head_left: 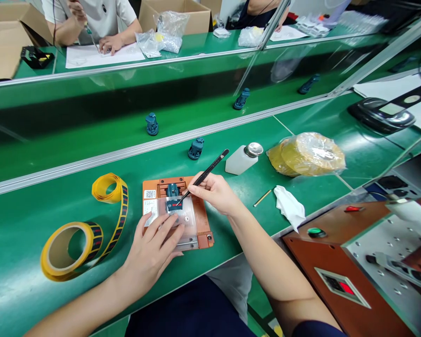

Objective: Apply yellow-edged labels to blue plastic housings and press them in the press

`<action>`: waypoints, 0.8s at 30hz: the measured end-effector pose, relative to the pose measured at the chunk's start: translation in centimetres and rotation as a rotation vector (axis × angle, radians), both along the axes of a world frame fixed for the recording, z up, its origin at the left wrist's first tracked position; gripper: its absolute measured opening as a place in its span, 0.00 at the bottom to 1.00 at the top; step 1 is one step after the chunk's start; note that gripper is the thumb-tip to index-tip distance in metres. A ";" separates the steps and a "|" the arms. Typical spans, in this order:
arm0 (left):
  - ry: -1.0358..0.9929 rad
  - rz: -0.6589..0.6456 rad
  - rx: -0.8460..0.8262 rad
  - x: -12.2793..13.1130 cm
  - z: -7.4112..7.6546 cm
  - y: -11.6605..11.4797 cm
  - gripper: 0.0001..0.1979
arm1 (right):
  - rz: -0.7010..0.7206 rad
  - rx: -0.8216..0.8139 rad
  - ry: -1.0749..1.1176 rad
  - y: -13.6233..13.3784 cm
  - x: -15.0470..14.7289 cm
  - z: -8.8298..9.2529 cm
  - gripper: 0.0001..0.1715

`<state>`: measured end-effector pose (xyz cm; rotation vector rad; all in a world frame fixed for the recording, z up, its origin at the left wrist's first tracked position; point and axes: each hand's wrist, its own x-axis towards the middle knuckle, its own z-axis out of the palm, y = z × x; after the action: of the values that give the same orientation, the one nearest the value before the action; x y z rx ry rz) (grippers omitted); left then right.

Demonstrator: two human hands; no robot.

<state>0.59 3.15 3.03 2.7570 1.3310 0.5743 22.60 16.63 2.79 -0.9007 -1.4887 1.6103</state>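
My right hand point(214, 193) pinches black tweezers point(207, 172), tips down on a dark blue label point(174, 205) lettered BOSCH. That label lies at a window in a transparent plate point(190, 220) on a brown jig point(204, 216). Spread flat, the fingers of my left hand point(153, 249) rest on this plate, just below the label. A dark blue plastic part point(172, 189) sits in the jig, partly hidden beneath the plate. Left of the jig stands a yellow roll of labels point(54, 250), its strip running up to a smaller coil point(107, 187).
Beyond the jig are a blue part point(196, 148), a white bottle point(241, 160) and bagged yellow tape rolls point(307, 154). A cotton swab point(262, 198) and white cloth point(289, 207) lie rightward. A brown machine point(323, 267) borders the right. Co-workers sit across the metal rail.
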 end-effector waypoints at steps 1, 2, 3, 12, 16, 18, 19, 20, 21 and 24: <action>0.006 0.006 -0.006 0.1 0.1 0.1 0.24 | 0.003 0.000 -0.005 0.1 0.0 0.0 0.16; 0.015 0.012 -0.014 0.1 0.2 0.1 0.24 | 0.005 0.001 -0.007 0.1 0.0 0.0 0.17; 0.027 0.018 -0.024 0.1 0.3 0.1 0.25 | 0.007 0.001 -0.008 0.1 0.0 0.0 0.17; 0.075 0.040 -0.055 0.4 1.1 0.9 0.39 | 0.012 -0.003 -0.020 0.3 -0.1 0.0 0.16; 0.028 0.026 -0.102 0.5 1.0 1.0 0.44 | -0.035 -0.043 -0.002 0.5 -0.3 0.1 0.18; 0.014 0.027 -0.121 0.4 1.0 1.0 0.46 | -0.165 -0.048 0.073 0.4 -0.1 0.6 0.20; 0.001 0.026 -0.133 0.3 1.0 1.1 0.48 | -0.252 -0.025 0.106 0.1 0.2 0.9 0.20; -0.023 0.030 -0.152 0.2 0.9 1.2 0.50 | -0.333 0.018 0.114 -0.2 0.7 1.2 0.19; -0.061 0.043 -0.183 0.1 0.8 1.5 0.53 | -0.403 0.079 0.080 -0.7 1.3 1.5 0.17; -0.239 0.191 -0.306 -0.4 0.4 2.6 0.60 | -0.510 0.298 -0.258 -2.9 3.4 1.4 0.12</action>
<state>0.24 5.79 3.47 2.2597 1.4899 0.6257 26.04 13.70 4.24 -1.2239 -1.4646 0.9055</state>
